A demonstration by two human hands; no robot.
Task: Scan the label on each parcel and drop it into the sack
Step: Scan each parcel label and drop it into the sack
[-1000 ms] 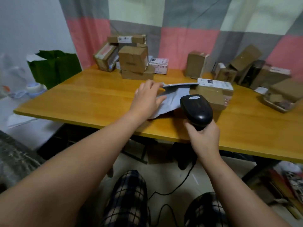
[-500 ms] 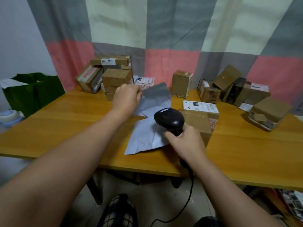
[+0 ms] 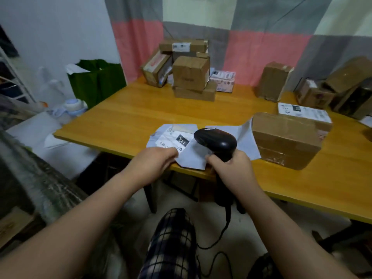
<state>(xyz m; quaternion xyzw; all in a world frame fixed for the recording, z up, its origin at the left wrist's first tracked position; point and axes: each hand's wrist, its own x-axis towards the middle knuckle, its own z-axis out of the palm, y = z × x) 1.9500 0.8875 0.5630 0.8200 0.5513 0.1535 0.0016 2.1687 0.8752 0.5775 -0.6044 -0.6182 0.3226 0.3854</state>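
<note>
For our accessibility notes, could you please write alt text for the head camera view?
A person's left hand holds a grey mailer, label up, at the near edge of a wooden table, while the right hand grips a black scanner over it. A cardboard box sits to its right, and more boxes are piled at the back.

A yellow wooden table (image 3: 124, 117) stands against a checked curtain (image 3: 261, 47).

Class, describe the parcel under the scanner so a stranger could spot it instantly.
Find the wooden table, then its near edge, where the left hand holds a grey plastic mailer beneath the black scanner gripped by the right hand. It is flat and crumpled, unlike the brown cardboard box beside it.
</note>
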